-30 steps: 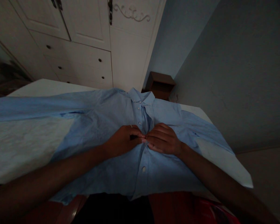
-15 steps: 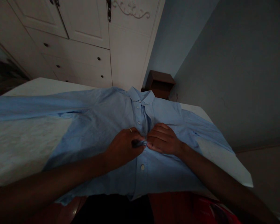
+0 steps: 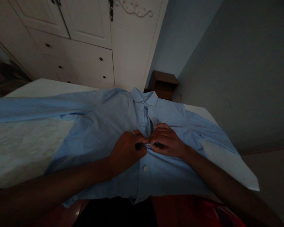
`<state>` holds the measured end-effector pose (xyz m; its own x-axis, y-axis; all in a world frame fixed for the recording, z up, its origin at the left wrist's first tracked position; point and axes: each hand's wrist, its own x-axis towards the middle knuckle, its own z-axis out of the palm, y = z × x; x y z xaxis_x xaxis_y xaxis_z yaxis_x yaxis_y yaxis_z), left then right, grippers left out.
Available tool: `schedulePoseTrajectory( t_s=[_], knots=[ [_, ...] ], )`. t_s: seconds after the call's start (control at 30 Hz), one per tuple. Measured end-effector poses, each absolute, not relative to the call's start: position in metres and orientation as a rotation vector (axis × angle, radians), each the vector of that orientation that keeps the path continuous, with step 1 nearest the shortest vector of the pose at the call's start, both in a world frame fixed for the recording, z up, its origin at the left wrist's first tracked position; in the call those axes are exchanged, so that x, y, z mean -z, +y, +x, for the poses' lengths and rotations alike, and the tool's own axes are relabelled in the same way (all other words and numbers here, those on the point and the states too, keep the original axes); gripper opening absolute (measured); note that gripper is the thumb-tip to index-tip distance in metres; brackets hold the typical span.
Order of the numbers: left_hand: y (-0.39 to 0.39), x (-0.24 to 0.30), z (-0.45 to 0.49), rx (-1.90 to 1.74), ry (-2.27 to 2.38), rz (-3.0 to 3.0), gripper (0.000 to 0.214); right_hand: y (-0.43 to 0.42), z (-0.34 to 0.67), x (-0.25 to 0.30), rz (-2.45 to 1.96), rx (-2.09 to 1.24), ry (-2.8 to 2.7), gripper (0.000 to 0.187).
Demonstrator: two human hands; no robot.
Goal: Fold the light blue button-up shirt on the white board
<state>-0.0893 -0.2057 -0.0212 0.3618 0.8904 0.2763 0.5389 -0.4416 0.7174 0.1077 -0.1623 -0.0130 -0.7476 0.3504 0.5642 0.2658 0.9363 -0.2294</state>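
Your right hand [image 3: 167, 141] is curling in since the earlier frame, so it and your left hand [image 3: 126, 147] are pinching the blue shirt [image 3: 104, 118] mid-front, fingertips closed.

A white wardrobe [image 3: 132, 53] adjoins dim gray walls [image 3: 246, 69].

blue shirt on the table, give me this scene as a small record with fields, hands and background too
garment: blue shirt, spread with its collar away from the person
surface: white table
left hand: pinching the shirt front, ring on a finger
right hand: pinching the shirt front, close beside the left
shirt front: gapes between collar and hands
below the hands: a pale button
background: white wardrobe, brown open-fronted box
light: dim
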Motion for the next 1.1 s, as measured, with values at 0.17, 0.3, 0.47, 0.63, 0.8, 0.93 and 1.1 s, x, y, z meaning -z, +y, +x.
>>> schedulePoseTrajectory(
  t_s=[0.17, 0.3, 0.47, 0.63, 0.8, 0.93, 1.1],
  knots=[
    [-0.204, 0.0186, -0.0904, -0.889, 1.203, 2.052, 0.014, -0.1576, 0.1094, 0.0169, -0.528, -0.456, -2.358, 0.013],
    [-0.2042, 0.0178, -0.0915, -0.876, 1.2, 2.042, 0.015, -0.1566, 0.1108, 0.0194, -0.572, -0.563, -2.309, 0.015],
    [-0.2047, 0.0185, -0.0929, -0.848, 1.206, 2.063, 0.016, -0.1579, 0.1118, 0.0199, -0.575, -0.567, -2.29, 0.011],
    [-0.2061, 0.0185, -0.0928, -0.868, 1.198, 2.075, 0.017, -0.1594, 0.1118, 0.0203, -0.567, -0.542, -2.3, 0.005],
    [-0.2057, 0.0186, -0.0923, -0.873, 1.235, 2.059, 0.015, -0.1621, 0.1104, 0.0172, -0.545, -0.457, -2.327, 0.003],
    [-0.2054, 0.0176, -0.0928, -0.869, 1.324, 1.997, 0.015, -0.163, 0.1095, 0.0155, -0.515, -0.4, -2.339, 0.005],
    [-0.2052, 0.0196, -0.0946, -0.872, 1.285, 2.069, 0.008, -0.1626, 0.1099, 0.0159, -0.487, -0.347, -2.349, 0.006]
  ],
)
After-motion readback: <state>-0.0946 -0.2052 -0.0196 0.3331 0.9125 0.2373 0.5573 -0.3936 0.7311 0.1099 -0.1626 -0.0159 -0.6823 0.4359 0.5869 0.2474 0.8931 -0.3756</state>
